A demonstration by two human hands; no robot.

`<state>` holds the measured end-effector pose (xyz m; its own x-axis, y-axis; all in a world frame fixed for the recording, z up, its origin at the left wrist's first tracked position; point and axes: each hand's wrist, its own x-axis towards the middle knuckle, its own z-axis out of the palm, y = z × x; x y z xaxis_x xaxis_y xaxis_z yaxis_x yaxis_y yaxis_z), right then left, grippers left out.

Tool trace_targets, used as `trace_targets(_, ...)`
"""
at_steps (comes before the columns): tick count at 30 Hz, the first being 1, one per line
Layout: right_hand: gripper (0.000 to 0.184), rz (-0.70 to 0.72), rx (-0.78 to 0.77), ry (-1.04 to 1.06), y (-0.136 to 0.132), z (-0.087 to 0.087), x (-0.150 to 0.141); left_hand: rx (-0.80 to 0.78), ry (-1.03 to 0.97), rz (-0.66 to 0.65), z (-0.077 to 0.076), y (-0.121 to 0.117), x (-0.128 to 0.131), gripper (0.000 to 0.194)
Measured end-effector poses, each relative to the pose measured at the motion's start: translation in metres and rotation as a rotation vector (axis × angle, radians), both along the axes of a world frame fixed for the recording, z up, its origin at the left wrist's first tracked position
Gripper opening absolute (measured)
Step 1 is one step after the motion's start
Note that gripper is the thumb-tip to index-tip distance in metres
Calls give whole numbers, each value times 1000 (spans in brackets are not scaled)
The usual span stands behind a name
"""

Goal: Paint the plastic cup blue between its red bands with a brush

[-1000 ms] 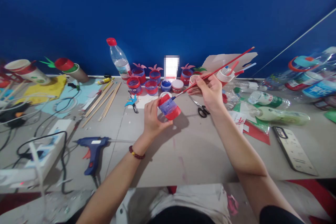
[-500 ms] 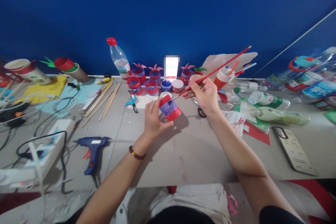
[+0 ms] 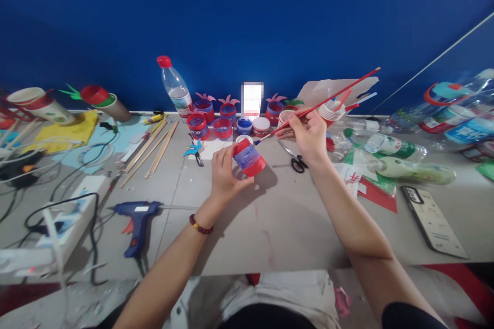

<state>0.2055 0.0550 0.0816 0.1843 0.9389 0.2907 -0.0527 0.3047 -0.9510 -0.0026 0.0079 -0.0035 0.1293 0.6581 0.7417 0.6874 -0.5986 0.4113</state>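
Observation:
My left hand is closed around a small paper cup painted red with a blue-purple band across its middle, and holds it tilted above the table. In my right hand a long red paintbrush is pinched; its dark bristles sit close to the cup's upper right side, and I cannot tell whether they touch. Just beyond the cup stand an open jar of blue paint and a white-lidded jar. Several red and blue painted cups stand around them.
Scissors lie beneath my right wrist. At left are a blue glue gun, a power strip with cables and wooden sticks. A water bottle stands behind. Plastic bottles and a phone lie at right.
My right hand has moved slightly right with the paintbrush, and its tip has drawn off the band toward the cup's upper right. The scissors show more fully. My left hand has barely moved.

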Motion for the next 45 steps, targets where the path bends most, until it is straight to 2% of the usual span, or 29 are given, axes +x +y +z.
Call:
trace_targets(9, 33, 167, -12, 25, -14, 0, -15, -25, 16, 5, 0, 1, 3, 84)
trace_targets(17, 33, 100, 20, -37, -12, 1, -13, -35, -13, 25, -3, 1, 1, 84)
trace_targets(25, 42, 40, -11, -10, 5, -12, -5, 17, -13, 20, -2, 1, 0, 81)
trace_targets(29, 44, 21, -11, 10, 5, -7, -2, 6, -28, 8, -1, 1, -1, 81)
trace_targets(39, 35, 168, -20, 28, -15, 2, -16, -46, 33, 1, 1, -2, 3, 85)
trace_targets(45, 33, 143, 2, -37, -20, 3, -18, -13, 19, 7, 2, -2, 3, 84)
